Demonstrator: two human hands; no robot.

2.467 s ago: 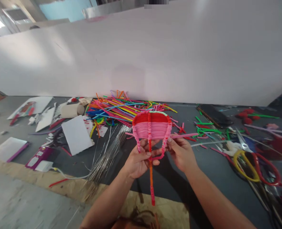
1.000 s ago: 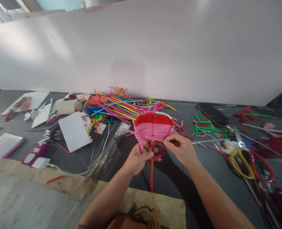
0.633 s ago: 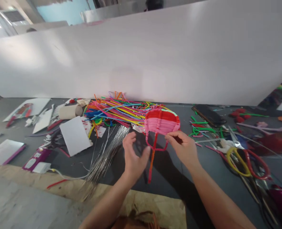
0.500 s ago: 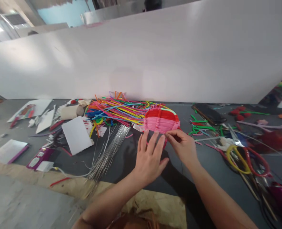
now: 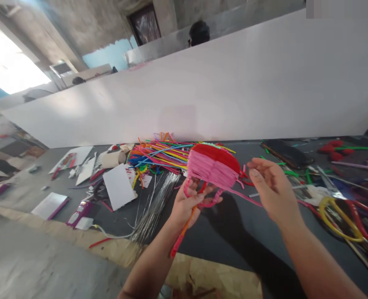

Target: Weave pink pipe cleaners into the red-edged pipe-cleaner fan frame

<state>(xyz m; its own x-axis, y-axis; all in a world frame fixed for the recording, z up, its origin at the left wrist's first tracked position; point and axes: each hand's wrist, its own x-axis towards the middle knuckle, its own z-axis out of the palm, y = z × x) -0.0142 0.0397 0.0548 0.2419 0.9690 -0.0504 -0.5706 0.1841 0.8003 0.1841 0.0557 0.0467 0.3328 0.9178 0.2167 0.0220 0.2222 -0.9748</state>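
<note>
Woven piece (image 5: 213, 166) (pink rows below, red on top) is held up over the dark worktop (image 5: 234, 232), in front of the loose pile of coloured pipe cleaners (image 5: 162, 151). Left hand (image 5: 188, 201) is clamped on its lower loops and the orange-red stem (image 5: 182, 234) that hangs down-left. Half a second ago that hand lay flat and open against the piece while the right pinched its edge; now the grip has swapped. Right hand (image 5: 273, 189) has let go, fingers spread and curled, just right of the piece, with a loose pink strand (image 5: 248, 197) trailing toward it. Wire bundle (image 5: 154, 205) and white card (image 5: 119, 187) sit to the left, yellow and red loops (image 5: 347, 218) far right.
</note>
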